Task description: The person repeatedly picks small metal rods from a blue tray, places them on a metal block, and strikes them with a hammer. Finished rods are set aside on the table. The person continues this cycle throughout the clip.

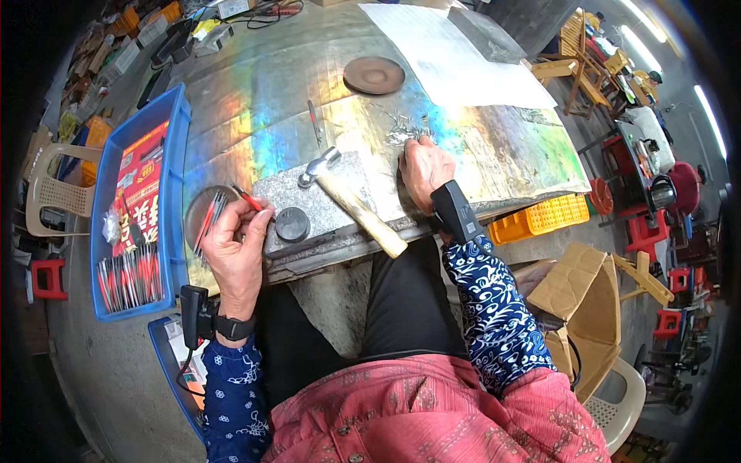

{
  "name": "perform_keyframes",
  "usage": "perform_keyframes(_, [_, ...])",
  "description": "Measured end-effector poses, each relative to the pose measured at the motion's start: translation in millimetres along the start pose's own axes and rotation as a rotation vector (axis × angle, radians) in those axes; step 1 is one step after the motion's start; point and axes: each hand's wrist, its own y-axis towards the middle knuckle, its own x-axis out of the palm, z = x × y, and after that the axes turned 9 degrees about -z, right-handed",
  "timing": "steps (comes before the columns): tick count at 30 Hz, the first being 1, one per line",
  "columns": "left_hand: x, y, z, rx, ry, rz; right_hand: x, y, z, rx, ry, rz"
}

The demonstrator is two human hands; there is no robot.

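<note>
My two grips at work along the near edge of the bench (255, 127). My left grip (235, 247), near the bench's near left corner, is closed narrowly on a slender red tool (248, 198), pinched by thumb and forefinger; its dark tip points up and away toward the far edge. Just beside these fingers, a bundle of slender tools (210, 222) overlaps a round dish (194, 210); I cannot tell whether the bundle rests there or in my curled fingers. My right grip (426, 171), its fingers drawn together, reaches the small metal pieces (403, 130) scattered inward from the near edge; I cannot tell whether a piece is between the fingertips.

Between my grips, a grey block (279, 187) lies at the near edge, bearing a black disc (292, 224) and a hammer (351, 202), whose wooden handle slants to that edge. Farther in lie a thin tool (314, 122) and a brown round plate (374, 75); a white sheet (432, 62) spreads toward the far right corner. Beyond the left edge, a blue tray (179, 193) holds many slender red-and-dark pieces (131, 278).
</note>
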Motion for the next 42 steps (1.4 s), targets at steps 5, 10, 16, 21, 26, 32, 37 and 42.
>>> perform_keyframes(5, [0.1,-0.7,1.5,0.003,0.011,0.003,1.4,10.5,0.6,-0.111,-0.166,0.005])
perform_keyframes(10, [-0.7,-2.5,1.5,-0.004,0.032,-0.008,4.8,25.7,6.7,-0.214,-0.255,0.027])
perform_keyframes(16, [2.7,-0.2,-0.3,0.068,0.078,0.009,4.5,22.4,21.7,-0.738,-0.045,0.527])
perform_keyframes(21, [1.4,-1.8,5.4,0.038,0.037,0.040,-31.3,-9.2,9.5,-0.192,-0.007,-0.045])
perform_keyframes(26, [-3.9,-4.4,17.6,-0.097,-0.316,0.023,-63.3,-33.3,-22.0,-0.123,0.255,0.013])
perform_keyframes(32, [-6.1,-17.1,28.3,-0.178,-0.573,-0.023,-81.3,-69.1,-62.9,-0.282,0.600,0.041])
perform_keyframes(37, [-1.5,-28.3,33.8,-0.208,-0.731,-0.058,-82.1,-92.6,-99.9,-0.380,0.820,-0.075])
perform_keyframes(42, [0.5,-35.6,39.4,-0.230,-0.844,-0.080,-81.8,-100.1,-119.9,-0.428,0.881,-0.098])
